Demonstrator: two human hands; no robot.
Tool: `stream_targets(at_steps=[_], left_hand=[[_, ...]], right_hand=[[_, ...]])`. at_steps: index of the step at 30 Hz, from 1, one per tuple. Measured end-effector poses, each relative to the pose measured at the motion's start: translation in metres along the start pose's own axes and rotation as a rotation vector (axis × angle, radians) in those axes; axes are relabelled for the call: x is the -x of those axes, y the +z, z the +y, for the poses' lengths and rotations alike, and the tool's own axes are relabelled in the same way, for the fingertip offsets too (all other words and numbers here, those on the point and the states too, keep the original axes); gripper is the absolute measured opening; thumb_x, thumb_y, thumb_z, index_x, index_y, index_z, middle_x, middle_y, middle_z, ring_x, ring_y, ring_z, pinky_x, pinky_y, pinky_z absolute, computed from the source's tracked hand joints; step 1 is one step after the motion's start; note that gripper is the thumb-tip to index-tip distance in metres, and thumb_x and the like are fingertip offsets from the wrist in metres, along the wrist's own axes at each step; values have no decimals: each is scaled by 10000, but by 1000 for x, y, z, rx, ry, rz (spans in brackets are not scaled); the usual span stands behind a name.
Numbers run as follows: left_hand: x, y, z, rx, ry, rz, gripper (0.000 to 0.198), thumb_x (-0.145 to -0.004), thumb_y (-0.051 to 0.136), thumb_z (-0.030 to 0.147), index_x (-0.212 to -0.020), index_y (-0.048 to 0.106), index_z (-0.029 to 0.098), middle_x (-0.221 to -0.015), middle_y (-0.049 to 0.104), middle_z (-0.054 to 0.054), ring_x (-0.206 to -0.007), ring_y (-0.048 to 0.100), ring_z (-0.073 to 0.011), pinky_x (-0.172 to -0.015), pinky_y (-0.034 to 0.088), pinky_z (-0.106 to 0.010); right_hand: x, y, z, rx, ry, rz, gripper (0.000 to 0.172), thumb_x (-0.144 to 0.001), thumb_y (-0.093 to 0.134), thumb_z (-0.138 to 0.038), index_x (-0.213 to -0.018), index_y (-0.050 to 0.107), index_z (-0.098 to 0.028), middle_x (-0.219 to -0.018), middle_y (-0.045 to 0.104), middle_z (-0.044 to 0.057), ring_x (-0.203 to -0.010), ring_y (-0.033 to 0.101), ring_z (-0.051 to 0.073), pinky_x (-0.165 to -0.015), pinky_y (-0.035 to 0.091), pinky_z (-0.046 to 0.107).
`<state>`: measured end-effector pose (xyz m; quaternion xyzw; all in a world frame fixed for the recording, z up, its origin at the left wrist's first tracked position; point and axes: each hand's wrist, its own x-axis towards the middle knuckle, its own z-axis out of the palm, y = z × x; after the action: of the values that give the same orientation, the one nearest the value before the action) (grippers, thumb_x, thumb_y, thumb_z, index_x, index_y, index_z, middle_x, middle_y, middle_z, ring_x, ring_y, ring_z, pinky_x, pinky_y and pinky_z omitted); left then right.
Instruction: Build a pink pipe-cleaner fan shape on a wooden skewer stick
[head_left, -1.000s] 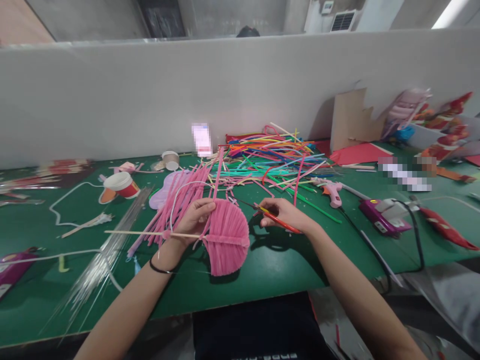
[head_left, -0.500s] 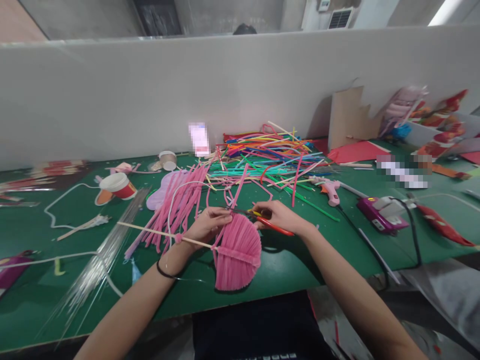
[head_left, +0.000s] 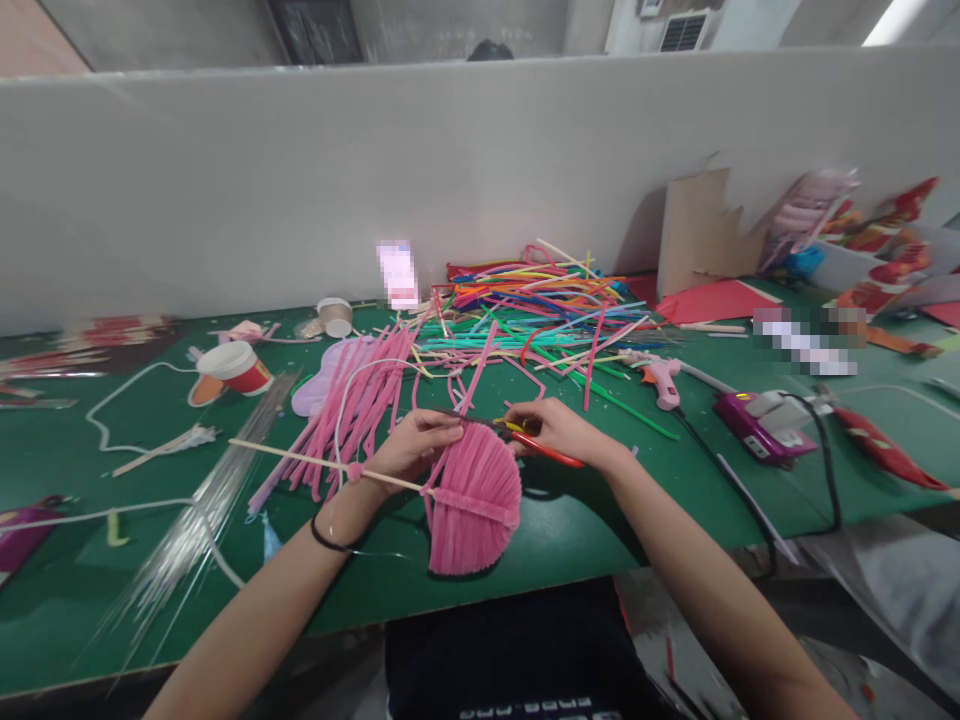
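Note:
My left hand (head_left: 415, 447) is closed on a pink fan (head_left: 474, 497) made of pipe cleaners, which sits on a thin wooden stick (head_left: 300, 459) that points left. A loose pink pipe cleaner (head_left: 478, 370) rises from the top of the fan. My right hand (head_left: 559, 433) grips red-handled scissors (head_left: 538, 446), whose blades reach the fan's upper edge beside my left fingers. Both hands hover just above the green table (head_left: 570, 520).
A pile of coloured pipe cleaners (head_left: 540, 310) lies behind my hands, with a bundle of pink ones (head_left: 352, 410) to the left. A pink glue gun (head_left: 664, 380), a purple tool (head_left: 757, 420) with a black cable, a paper cup (head_left: 232, 368), wires (head_left: 195, 520) and cardboard (head_left: 701, 235) surround them.
The fan has turned and shifted right, with its stick now angled down to the right. My right hand has brought the scissors left to the fan's top edge.

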<state>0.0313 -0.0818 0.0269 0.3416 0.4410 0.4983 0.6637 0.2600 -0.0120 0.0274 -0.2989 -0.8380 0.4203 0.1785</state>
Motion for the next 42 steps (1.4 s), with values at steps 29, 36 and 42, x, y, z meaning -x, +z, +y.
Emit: stream_targets(at_steps=[29,36,42], left_hand=[[2,-4,3,-64,32,-48,199,-605,863,261,-689,751,120,-564,645,5,-502,538,-75,-502,404,-195],[-10,-9,2,30,88,75,246,-597,871,249,-786,753,143,-713,716,-12,-627,624,-105,-601,480,-204],[-17,-13,-1,50,110,90,285,-606,871,256,-840,751,146,-772,734,-26,-667,650,-121,-642,506,-219]], right_hand=[[-7,5,12,61,118,277,399,-742,666,-578,-710,566,-193,-576,566,-19,-515,491,130,-514,325,243],[-9,-4,33,362,90,527,296,-865,572,-410,-1015,624,-160,-985,676,123,-880,612,246,-780,437,345],[-17,19,2,-187,44,496,411,-887,528,-530,-1105,616,-193,-1035,701,91,-928,652,227,-809,492,341]])
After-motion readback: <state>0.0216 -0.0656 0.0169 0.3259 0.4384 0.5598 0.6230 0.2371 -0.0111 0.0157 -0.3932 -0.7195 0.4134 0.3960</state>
